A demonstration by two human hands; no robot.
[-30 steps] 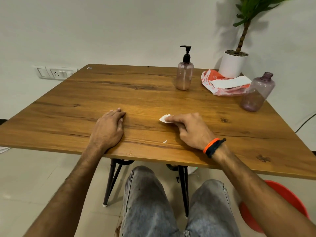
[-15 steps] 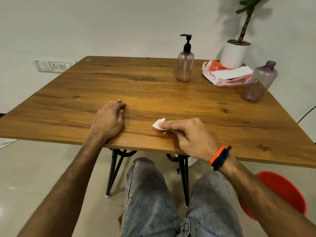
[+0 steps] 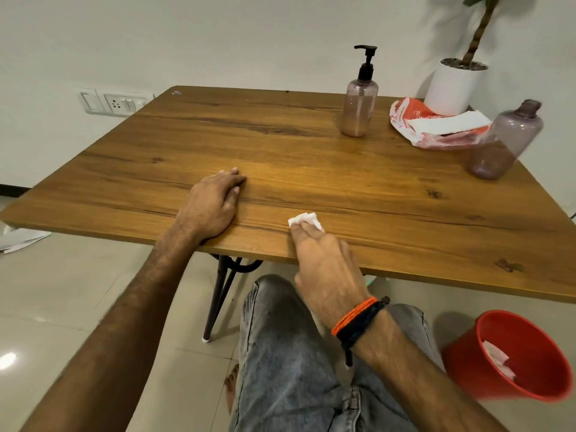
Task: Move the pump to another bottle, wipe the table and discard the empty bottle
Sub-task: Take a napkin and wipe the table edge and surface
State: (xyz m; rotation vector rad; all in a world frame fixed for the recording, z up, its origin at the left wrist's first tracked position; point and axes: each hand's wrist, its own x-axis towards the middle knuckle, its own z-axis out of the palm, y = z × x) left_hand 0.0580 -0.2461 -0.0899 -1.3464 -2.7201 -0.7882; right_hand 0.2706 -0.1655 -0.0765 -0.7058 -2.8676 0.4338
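A small white tissue [image 3: 304,219] lies on the wooden table [image 3: 311,169] near its front edge, pressed down under the fingertips of my right hand [image 3: 327,269]. My left hand [image 3: 212,204] rests flat on the table to the left, holding nothing. A pinkish bottle with a black pump [image 3: 359,101] stands upright at the back. A second pinkish bottle with no pump [image 3: 505,141] stands open-necked near the right edge, apart from both hands.
An orange-and-white tissue pack [image 3: 436,126] lies at the back right, in front of a white plant pot [image 3: 452,85]. A red bin [image 3: 511,357] with paper in it stands on the floor at the right. A wall socket [image 3: 115,102] is at the left.
My right hand has dragged the tissue back toward the front edge of the table. The small white scrap on the table is no longer visible. The left hand has stayed put.
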